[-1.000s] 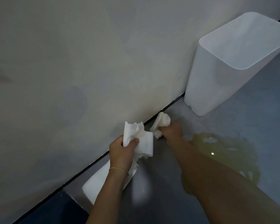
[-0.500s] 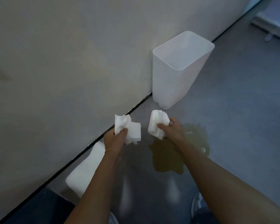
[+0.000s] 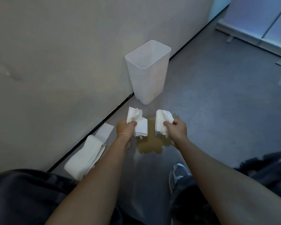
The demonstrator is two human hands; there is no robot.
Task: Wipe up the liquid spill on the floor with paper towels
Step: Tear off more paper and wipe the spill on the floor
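Note:
A yellowish puddle (image 3: pixel 150 144) lies on the grey floor just in front of me. My left hand (image 3: pixel 126 128) grips a bunched white paper towel (image 3: pixel 137 121) above the puddle's left side. My right hand (image 3: pixel 177 129) grips a second crumpled paper towel (image 3: pixel 162 122) above its right side. Both towels hang in the air, a hand's width apart, and neither touches the liquid. A flattened roll of paper towels (image 3: pixel 86 155) lies on the floor by the wall, to the left of my left forearm, with a loose sheet trailing from it.
An empty white plastic bin (image 3: pixel 147 75) stands against the beige wall (image 3: pixel 55 54) just beyond the puddle. My grey shoe (image 3: pixel 178 173) rests on the floor below the spill. A white-framed panel base (image 3: pixel 250 39) runs along the far right.
The view has pulled back and swung right, so the bin now sits farther off. Both hands have come away from the wall base and hold their towels apart over the puddle.

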